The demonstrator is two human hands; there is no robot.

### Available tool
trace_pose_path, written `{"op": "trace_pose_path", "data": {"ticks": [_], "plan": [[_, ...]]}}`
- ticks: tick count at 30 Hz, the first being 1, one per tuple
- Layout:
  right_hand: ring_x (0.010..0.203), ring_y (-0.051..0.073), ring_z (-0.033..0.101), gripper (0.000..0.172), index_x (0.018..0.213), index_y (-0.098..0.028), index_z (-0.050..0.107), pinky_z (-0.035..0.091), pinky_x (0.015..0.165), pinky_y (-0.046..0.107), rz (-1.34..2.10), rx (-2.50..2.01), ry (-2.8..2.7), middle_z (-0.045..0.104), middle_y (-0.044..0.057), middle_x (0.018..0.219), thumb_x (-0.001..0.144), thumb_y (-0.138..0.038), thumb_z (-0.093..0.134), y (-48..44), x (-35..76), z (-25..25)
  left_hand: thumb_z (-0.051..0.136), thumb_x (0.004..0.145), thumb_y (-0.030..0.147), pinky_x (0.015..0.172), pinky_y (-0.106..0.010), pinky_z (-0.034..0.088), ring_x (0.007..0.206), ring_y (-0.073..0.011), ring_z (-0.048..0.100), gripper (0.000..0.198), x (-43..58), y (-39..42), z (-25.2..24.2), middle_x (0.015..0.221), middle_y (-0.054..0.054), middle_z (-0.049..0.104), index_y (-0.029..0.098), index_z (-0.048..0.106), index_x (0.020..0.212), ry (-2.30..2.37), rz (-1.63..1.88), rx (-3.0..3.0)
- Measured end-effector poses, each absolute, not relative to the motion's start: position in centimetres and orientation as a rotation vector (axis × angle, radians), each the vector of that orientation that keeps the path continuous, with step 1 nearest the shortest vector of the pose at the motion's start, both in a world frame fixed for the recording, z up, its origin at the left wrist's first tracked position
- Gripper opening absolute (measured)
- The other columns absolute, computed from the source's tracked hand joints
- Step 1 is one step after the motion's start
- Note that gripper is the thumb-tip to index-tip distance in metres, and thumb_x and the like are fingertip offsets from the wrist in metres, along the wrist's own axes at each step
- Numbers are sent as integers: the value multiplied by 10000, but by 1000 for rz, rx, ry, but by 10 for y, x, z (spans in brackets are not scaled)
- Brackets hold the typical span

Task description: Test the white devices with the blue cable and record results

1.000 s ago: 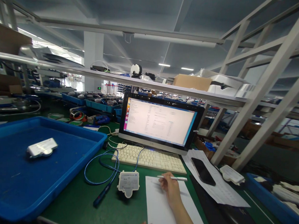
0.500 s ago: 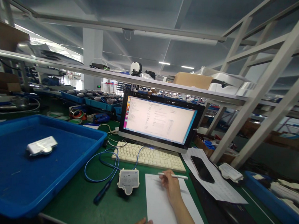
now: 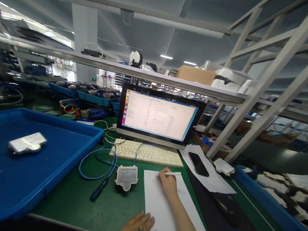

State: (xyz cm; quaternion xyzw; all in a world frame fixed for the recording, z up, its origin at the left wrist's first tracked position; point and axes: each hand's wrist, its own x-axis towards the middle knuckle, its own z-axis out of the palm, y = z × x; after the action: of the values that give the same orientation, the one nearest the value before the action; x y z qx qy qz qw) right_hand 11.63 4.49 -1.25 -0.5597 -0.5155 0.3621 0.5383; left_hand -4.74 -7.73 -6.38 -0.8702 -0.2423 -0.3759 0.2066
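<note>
A white pen [image 3: 174, 173] is pinched in my right hand [image 3: 167, 182], its tip at the upper left part of a white sheet of paper [image 3: 160, 210]. My left hand [image 3: 139, 226] lies flat with fingers spread over the sheet's lower left edge, a ring on one finger. Left of the paper sits a small white plastic device [image 3: 127, 177] with printed text on its face. Beside it rests a blue cable [image 3: 82, 173], coiled, with a dark blue handle-like end [image 3: 99, 190].
Behind the paper are a cream keyboard [image 3: 147, 153] and a lit monitor [image 3: 157, 117]. A blue tray [image 3: 63, 173] at left holds another white device [image 3: 28, 143]. To the right lie a phone [image 3: 198, 164], a black mouse [image 3: 223, 206] and a blue bin [image 3: 264, 203] of white parts.
The view has shifted, so most things sit further left and higher. My left hand has come further into view onto the paper. The right hand's pen has come down to the sheet.
</note>
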Motion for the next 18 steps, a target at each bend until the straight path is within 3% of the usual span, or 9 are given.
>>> {"op": "trace_pose_path", "data": {"ticks": [10, 18], "plan": [[457, 147, 459, 131, 510, -232, 463, 329, 462, 248, 713, -1430, -1419, 498, -45, 433, 619, -290, 507, 41, 111, -9, 449, 889, 258, 989, -262, 382, 1025, -109, 575, 172, -45, -85, -57, 1050, 8, 642, 228, 572, 1005, -725, -1087, -2422], [473, 148, 461, 142, 513, -232, 451, 326, 477, 248, 675, -1451, -1472, 498, -42, 443, 634, -289, 496, 42, 113, -12, 390, 910, 246, 940, -258, 428, 1009, -119, 584, 205, -45, -86, -54, 1040, 7, 644, 224, 577, 990, -737, -1086, -2419]]}}
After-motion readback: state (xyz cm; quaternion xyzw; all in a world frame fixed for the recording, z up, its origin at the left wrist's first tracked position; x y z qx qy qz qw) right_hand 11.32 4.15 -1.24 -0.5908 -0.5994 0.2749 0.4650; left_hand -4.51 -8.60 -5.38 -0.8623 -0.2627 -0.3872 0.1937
